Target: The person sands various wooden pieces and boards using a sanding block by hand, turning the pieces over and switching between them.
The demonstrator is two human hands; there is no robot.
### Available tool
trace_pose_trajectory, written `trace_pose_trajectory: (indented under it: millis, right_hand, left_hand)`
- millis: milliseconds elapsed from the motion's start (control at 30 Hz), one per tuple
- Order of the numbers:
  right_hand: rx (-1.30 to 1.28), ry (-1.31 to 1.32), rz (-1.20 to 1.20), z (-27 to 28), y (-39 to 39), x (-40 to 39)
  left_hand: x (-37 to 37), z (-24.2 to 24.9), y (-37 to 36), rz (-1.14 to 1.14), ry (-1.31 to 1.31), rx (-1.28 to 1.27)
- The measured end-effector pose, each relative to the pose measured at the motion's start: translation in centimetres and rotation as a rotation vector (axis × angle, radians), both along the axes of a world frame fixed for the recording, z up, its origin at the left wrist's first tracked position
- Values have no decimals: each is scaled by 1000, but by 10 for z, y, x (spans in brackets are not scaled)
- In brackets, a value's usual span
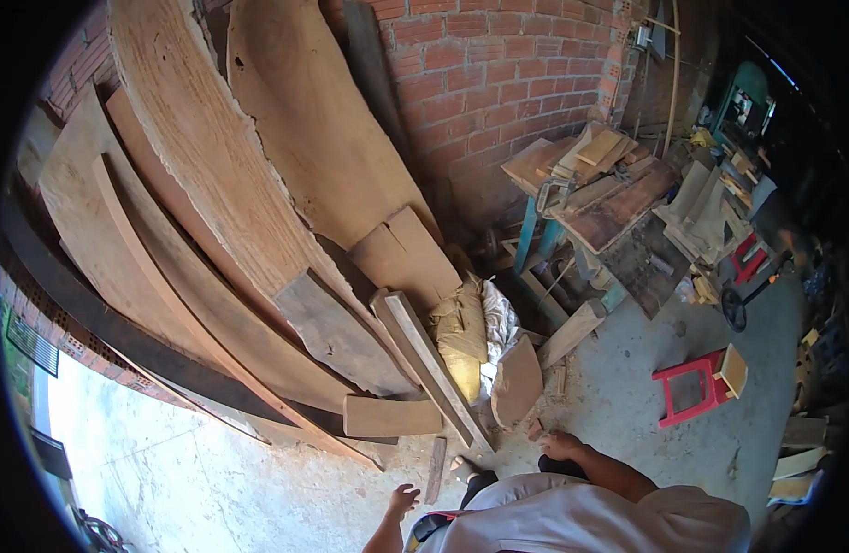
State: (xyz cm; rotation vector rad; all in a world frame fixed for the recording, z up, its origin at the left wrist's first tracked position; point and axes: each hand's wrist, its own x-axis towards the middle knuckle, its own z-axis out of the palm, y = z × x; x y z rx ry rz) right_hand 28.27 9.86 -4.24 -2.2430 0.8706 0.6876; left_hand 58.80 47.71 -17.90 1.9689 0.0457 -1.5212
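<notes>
My left hand (404,499) hangs low at the bottom centre, its fingers apart and holding nothing. A narrow wood strip (436,470) lies on the floor just beyond it. My right hand (561,446) is lowered to the right, with its fingers curled in. A small reddish-brown piece (535,429) shows right by those fingers; whether they grip it or it lies on the floor behind cannot be made out. Ahead of my feet, two long wood bars (436,369) lean beside a yellow sack (460,341) and a rounded wood offcut (518,382).
Large wood slabs (208,138) lean against the brick wall (498,69) on the left. A workbench (618,207) piled with boards stands at the back right. A red stool (690,387) with a wood block against it is on the concrete floor (618,470).
</notes>
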Motion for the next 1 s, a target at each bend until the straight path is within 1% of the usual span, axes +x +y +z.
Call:
trace_pose_trajectory:
  millis: [33,100,133,267,300,333,367,433,467,533,567,600,633,667,700,767,800,900,933,1000]
  right_hand:
    - [5,-64,23,0,-3,-5]
    - [21,-93,39,-15,-14,-17]
    - [31,-113,67,-22,-21,-23]
    - [58,-93,-22,-42,-53,-61]
    - [61,-93,-71,-29,-66,-67]
    - [64,-86,-117,-21,-77,-83]
    - [70,-69,-117,-30,-88,-104]
    - [-11,-211,-205,-65,-121,-149]
    - [3,-194,-203,-64,-127,-177]
    - [-110,-296,-464,-58,-147,-223]
    - [-101,-285,-471,-61,-151,-250]
    - [-113,-219,-538,-68,-155,-284]
    - [-123,-149,-605,-76,-158,-318]
    - [-112,-56,-608,-81,-159,-350]
    - [-98,41,-613,-86,-155,-385]
    - [-13,236,-528,-95,-154,-441]
    - [1,248,-527,-87,-150,-461]
    - [-93,114,-732,-59,-136,-485]
    - [-86,123,-742,-63,-130,-490]
    - [-149,22,-904,-88,-114,-500]
  left_hand:
    - [5,11,-4,62,-5,38]
    - [11,47,-22,131,-115,43]
    - [15,54,-29,174,-119,30]
    - [16,55,-67,407,-194,-81]
    - [8,59,-82,459,-189,-97]
    - [-4,63,-98,465,-205,-92]
    - [-18,62,-115,460,-220,-75]
    - [-58,62,-157,409,-224,-23]
    - [-79,66,-179,370,-199,-45]
    - [-119,58,-227,259,-282,-103]
    - [-135,47,-252,217,-312,-125]
    - [-149,43,-277,175,-306,-156]
    - [-166,51,-302,192,-269,-229]
    - [-179,56,-328,150,-273,-289]
    - [-190,61,-351,134,-254,-267]
    - [-208,72,-394,-66,-322,-370]
    - [-214,74,-411,-118,-294,-393]
    - [-228,86,-451,-312,-275,-403]
    - [-228,86,-460,-393,-294,-385]
    - [-227,74,-469,-399,-256,-359]
